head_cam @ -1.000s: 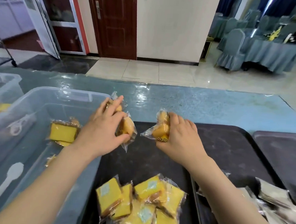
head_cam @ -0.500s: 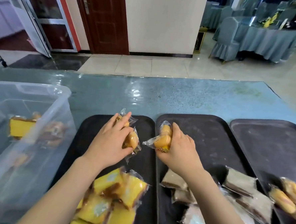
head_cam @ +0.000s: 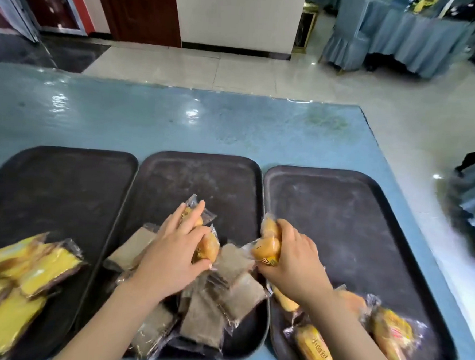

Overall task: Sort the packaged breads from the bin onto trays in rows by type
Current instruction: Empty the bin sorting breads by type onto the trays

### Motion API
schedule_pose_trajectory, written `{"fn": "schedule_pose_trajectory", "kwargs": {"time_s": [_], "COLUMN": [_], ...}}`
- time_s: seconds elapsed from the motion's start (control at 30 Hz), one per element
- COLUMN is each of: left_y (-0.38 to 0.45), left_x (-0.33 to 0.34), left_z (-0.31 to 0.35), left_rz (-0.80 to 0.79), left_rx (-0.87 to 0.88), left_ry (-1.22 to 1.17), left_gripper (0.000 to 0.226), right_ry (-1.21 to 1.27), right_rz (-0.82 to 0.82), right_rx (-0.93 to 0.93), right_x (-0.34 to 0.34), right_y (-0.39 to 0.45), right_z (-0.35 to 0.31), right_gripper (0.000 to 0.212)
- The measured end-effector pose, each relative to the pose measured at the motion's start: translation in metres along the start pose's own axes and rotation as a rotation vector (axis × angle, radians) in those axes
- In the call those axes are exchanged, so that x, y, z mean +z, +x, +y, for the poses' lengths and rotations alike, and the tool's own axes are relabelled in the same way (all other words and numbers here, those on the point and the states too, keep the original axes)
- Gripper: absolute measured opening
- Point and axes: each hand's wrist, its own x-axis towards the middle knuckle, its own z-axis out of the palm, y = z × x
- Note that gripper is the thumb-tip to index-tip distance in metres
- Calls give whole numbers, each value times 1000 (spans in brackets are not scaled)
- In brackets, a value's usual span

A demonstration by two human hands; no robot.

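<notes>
Three dark trays are seen side by side on the blue desk (head_cam: 234,124) in the head view. On the left tray (head_cam: 63,191), yellow cake slices in clear wrappers (head_cam: 16,283) are piled at its near end. On the middle tray (head_cam: 203,177), brown packaged breads (head_cam: 223,298) are heaped toward the near edge. On the right tray (head_cam: 340,214), golden packaged buns (head_cam: 312,348) are laid along the near end.

A wrapped golden bun (head_cam: 207,247) is gripped by the left hand (head_cam: 173,259), with the fingers curled over it and the thumb underneath; it is held above the middle tray, over the brown breads. A second wrapped golden bun (head_cam: 267,245) is gripped by the right hand (head_cam: 295,264), the fingers closed round it, above the boundary between the middle and right trays. The two hands are held near each other but apart.

Beyond the desk, a tiled floor (head_cam: 265,75), a dark wooden door (head_cam: 146,7) and tables draped in blue cloth (head_cam: 406,37) are visible.
</notes>
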Motion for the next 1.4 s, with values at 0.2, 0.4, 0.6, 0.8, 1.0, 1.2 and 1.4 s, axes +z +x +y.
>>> {"fn": "schedule_pose_trajectory", "kwargs": {"time_s": [0.2, 0.4, 0.6, 0.8, 1.0, 1.2, 1.4], "left_y": [41, 58, 79, 97, 98, 94, 91], "left_x": [29, 78, 110, 143, 163, 165, 151], "left_z": [94, 192, 243, 249, 254, 251, 248], "left_rz": [-106, -248, -341, -402, -346, -325, -286], "left_rx": [183, 396, 407, 330, 388, 466, 492], "left_ry": [-21, -107, -28, 39, 125, 53, 49], "left_gripper": [42, 51, 56, 64, 65, 66, 68], "right_ry": [-6, 38, -206, -19, 114, -56, -12], "right_rz": [-10, -27, -144, -101, -10, -89, -37], "right_rx": [155, 447, 562, 594, 544, 556, 586], "right_x": [-22, -52, -43, -24, -18, -6, -21], "right_y": [-34, -68, -94, -106, -114, -107, -108], "right_z": [100, 185, 237, 254, 249, 251, 240], "right_gripper": [79, 77, 96, 116, 120, 84, 82]}}
